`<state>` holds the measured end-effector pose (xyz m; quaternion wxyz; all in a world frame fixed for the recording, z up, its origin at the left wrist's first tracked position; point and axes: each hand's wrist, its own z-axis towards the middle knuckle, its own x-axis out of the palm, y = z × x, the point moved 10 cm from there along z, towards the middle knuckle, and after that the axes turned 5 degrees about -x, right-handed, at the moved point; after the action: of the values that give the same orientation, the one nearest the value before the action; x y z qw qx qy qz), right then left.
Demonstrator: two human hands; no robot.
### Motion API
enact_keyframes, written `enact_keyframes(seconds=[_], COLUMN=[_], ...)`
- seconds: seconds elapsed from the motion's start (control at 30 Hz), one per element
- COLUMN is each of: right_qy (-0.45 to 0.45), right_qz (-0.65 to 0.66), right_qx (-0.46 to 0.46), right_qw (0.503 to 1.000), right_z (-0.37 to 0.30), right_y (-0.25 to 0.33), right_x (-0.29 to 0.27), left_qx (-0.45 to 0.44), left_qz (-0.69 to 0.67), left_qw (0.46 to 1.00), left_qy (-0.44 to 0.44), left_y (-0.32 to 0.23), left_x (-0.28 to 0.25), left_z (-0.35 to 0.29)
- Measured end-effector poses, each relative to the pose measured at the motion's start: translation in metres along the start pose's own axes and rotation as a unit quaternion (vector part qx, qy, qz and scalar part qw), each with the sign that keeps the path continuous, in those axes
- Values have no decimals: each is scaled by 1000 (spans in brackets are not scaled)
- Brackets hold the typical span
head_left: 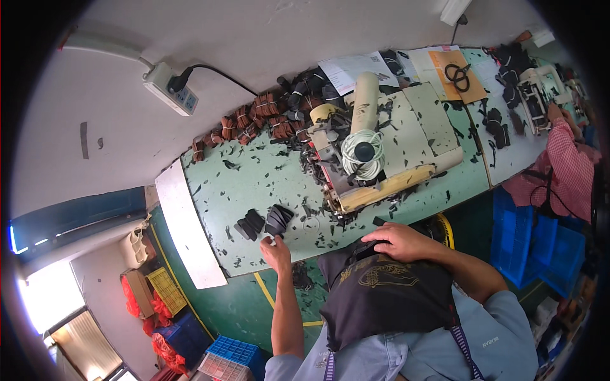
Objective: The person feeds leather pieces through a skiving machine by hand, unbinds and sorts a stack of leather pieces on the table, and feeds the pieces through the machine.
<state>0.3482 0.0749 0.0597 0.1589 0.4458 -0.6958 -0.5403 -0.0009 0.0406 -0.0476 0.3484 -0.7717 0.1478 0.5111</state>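
Observation:
My left hand [277,255] reaches over the front of the green table, its thumb and forefinger closed on the near end of a dark strip. That strip belongs to a small pile of dark strips [277,220]; a second pile [250,225] lies just left of it. My right hand [401,242] is by my lap, over a dark apron [394,286], its fingers curled. What they hold, if anything, is hidden. A short dark strip [379,221] shows beside its fingertips at the table edge.
A beige sewing machine [432,108] with a coil of white cord [363,155] stands on the table [254,171]. Bundled brown strips [241,120] line the wall. Black scissors [457,77] lie on papers. A co-worker's checked sleeve [569,146] and blue crates [534,241] are at right.

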Motion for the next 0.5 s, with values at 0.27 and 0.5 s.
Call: enact_keyframes(seconds=[0.27,0.5], right_qy=[13,-4], right_qz=[-3,5], right_qx=[20,10], right_qw=[1000,1000], right_z=[10,12], right_y=[-3,-3], right_x=[-1,-2], left_qx=[-76,-129], left_qz=[14,-390], left_qw=[996,910], left_qy=[-39,49], left_y=[3,37], left_x=[0,26], left_z=[3,11])
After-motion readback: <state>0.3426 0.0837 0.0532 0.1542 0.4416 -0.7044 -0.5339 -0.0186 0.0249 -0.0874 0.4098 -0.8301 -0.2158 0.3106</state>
